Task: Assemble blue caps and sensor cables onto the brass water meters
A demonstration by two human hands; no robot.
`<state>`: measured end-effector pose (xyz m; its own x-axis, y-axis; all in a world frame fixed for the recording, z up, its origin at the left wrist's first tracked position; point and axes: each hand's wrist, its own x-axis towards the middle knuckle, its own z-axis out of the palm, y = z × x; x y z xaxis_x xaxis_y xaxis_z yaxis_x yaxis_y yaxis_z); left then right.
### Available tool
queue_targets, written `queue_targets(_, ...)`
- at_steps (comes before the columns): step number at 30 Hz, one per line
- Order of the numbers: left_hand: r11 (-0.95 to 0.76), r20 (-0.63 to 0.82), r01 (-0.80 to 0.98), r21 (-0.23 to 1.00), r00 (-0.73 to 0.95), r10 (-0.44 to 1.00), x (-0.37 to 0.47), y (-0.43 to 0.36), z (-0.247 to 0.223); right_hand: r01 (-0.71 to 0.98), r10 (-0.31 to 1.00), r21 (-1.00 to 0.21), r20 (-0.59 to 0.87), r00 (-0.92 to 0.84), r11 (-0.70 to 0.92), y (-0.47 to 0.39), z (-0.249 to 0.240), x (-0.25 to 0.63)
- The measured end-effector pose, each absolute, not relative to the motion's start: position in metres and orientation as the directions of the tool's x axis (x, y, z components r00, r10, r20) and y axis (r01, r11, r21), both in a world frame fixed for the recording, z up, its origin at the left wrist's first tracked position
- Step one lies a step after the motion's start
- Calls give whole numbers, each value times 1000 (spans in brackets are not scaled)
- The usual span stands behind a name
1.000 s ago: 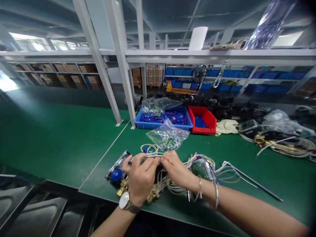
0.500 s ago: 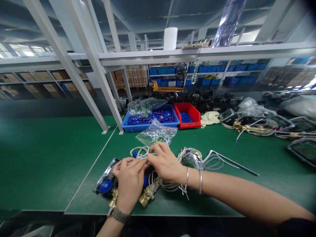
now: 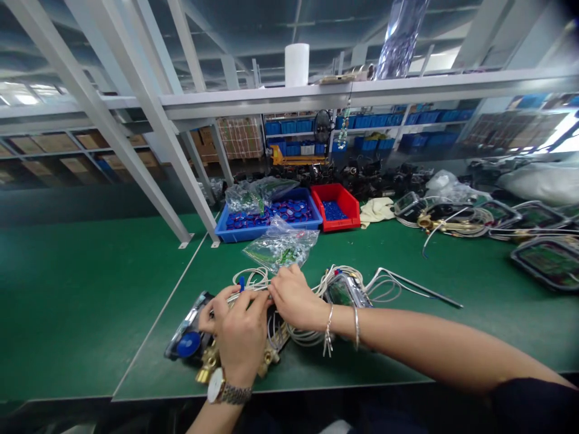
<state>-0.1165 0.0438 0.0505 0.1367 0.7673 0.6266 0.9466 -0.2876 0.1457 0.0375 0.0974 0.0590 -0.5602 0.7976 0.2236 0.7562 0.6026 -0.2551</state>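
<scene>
My left hand [image 3: 239,331], with a watch at its wrist, is closed over a device with a black housing [image 3: 192,325], a blue disc [image 3: 189,344] and brass fittings [image 3: 208,364]. Pressed fingertip to fingertip against it, my right hand [image 3: 296,301] is closed too. Whatever they pinch is small and hidden by the fingers. White cables [image 3: 257,277] loop just behind the hands, with a blue piece [image 3: 242,283] beside the left fingers. To the right of my right hand lies a second device with a clear cover [image 3: 348,291], wrapped in cables.
Behind the hands lies a clear plastic bag [image 3: 283,244] of small parts. Farther back stand a blue tray [image 3: 244,234] of blue discs and a red bin [image 3: 341,224]. More cabled devices [image 3: 470,220] sit at right. Metal posts [image 3: 181,163] rise at left.
The view has shifted slightly. My left hand has rolled, so its watch face now shows. The right fingers have drawn in closer together at the same spot.
</scene>
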Motion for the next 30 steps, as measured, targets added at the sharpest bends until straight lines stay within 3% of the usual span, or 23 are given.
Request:
queue_targets(3, -308, 587, 940, 146, 169, 792, -121, 46, 48, 750, 798, -272, 208, -566, 603, 100, 58, 39)
queue_targets(8, -313, 496, 923, 224, 168, 852, -131, 54, 46, 642, 638, -126, 355, -683, 757, 99, 59, 46)
queue_targets(12, -322, 577, 927, 192, 159, 801, -121, 49, 48, 714, 737, -195, 259, -624, 673, 99, 53, 42)
queue_targets(15, -312, 576, 931, 189, 152, 803, -118, 47, 48, 697, 721, -188, 234, -652, 692, 101, 54, 44)
queue_targets(20, -310, 498, 918, 246, 155, 853, -128, 54, 47, 590, 567, -10, 291, -771, 807, 105, 68, 56)
queue_targets(25, -297, 437, 906, 302, 146, 888, -132, 58, 47, 352, 307, 161, 251, -918, 922, 117, 77, 60)
queue_targets(30, -308, 439, 883, 355, 134, 889, -131, 58, 43, 251, 206, 191, 227, -952, 949, 118, 74, 55)
